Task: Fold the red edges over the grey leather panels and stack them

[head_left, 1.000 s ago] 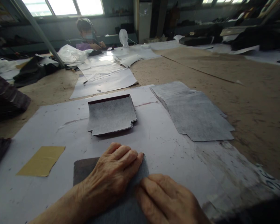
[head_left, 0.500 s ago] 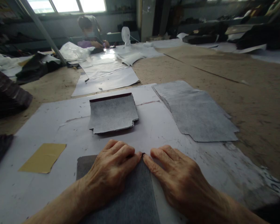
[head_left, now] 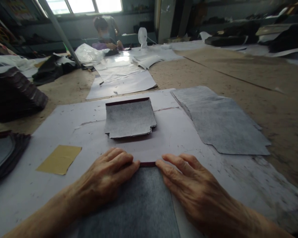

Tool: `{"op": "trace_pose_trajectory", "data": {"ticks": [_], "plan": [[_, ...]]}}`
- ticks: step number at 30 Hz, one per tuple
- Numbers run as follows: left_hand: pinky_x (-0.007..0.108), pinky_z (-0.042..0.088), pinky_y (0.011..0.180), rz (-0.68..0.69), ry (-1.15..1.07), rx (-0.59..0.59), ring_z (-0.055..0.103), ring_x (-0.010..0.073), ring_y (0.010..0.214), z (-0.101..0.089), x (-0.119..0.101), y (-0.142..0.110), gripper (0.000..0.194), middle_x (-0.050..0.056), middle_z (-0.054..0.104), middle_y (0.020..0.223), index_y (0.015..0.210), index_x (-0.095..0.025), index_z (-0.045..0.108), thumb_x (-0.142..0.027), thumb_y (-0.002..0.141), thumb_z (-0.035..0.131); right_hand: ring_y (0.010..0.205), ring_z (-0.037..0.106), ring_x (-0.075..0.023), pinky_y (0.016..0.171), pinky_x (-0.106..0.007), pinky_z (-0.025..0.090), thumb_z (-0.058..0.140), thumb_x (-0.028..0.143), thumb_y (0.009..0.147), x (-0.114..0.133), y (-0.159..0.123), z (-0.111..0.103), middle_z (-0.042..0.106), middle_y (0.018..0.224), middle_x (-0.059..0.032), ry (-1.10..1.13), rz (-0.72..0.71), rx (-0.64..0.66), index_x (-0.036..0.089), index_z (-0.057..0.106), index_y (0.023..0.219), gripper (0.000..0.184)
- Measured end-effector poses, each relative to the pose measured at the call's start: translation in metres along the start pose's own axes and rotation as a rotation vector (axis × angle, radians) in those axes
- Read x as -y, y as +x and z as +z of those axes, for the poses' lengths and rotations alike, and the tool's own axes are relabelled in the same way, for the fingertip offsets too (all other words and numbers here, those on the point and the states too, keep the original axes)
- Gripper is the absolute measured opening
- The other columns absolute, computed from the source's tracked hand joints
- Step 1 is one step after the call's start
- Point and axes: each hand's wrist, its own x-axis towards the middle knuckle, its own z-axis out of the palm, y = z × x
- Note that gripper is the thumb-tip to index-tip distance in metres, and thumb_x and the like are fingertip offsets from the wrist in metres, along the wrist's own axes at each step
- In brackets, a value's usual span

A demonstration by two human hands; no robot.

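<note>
While left hand and right hand touch the grey sheet, curled fingers' grip unclear, stacked pieces lie beyond.

Bright windows are set in the dim far wall. Beyond the table, a pillar is seen.

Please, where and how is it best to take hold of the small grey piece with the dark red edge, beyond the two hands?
Probably by the near edge of the small grey piece, coming low from the wearer's side, fingers beneath and thumb on top. That edge looks slightly lifted, with a shadow under it on the white sheet.
</note>
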Motion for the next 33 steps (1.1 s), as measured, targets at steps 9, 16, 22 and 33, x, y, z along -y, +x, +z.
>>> {"op": "trace_pose_trajectory", "data": {"ticks": [9,16,22,33], "plan": [[0.034,0.039,0.071,0.012,-0.007,0.045,0.046,0.0174,0.08,0.003,0.002,0.0,0.026,0.009,0.054,0.091,0.109,-0.009,0.051,-0.005,0.089,0.034,0.101,0.051,-0.0244,0.087,-0.045,0.042,0.025,0.004,0.089,-0.001,0.004,-0.004,0.059,0.109,-0.0094,0.0,-0.034,0.081,0.007,0.063,0.093,0.038],[0.034,0.035,0.068,0.019,0.044,0.078,0.045,0.0163,0.075,0.004,-0.001,-0.001,0.027,0.008,0.054,0.087,0.106,-0.009,0.053,-0.01,0.092,0.03,0.102,0.052,-0.0183,0.085,-0.034,0.047,0.041,0.004,0.084,-0.02,-0.002,-0.01,0.061,0.106,-0.0041,0.263,0.158,-0.01,0.018,0.062,0.104,0.032],[0.034,0.035,0.067,0.041,0.056,0.046,0.044,0.0164,0.074,0.005,-0.001,0.001,0.029,0.008,0.055,0.086,0.104,-0.008,0.054,-0.011,0.093,0.028,0.084,0.061,-0.0133,0.074,-0.024,0.051,0.049,0.007,0.079,-0.028,0.013,-0.005,0.065,0.09,-0.0003,0.357,0.37,-0.164,0.024,0.068,0.078,0.026],[0.035,0.037,0.066,0.054,0.082,0.024,0.045,0.0172,0.072,0.005,-0.003,0.002,0.026,0.008,0.055,0.085,0.099,-0.008,0.055,-0.011,0.092,0.03,0.077,0.056,-0.0188,0.069,-0.033,0.051,0.04,0.004,0.08,0.006,0.035,-0.006,0.062,0.083,-0.008,0.133,0.255,-0.177,0.013,0.065,0.09,0.028]]}}
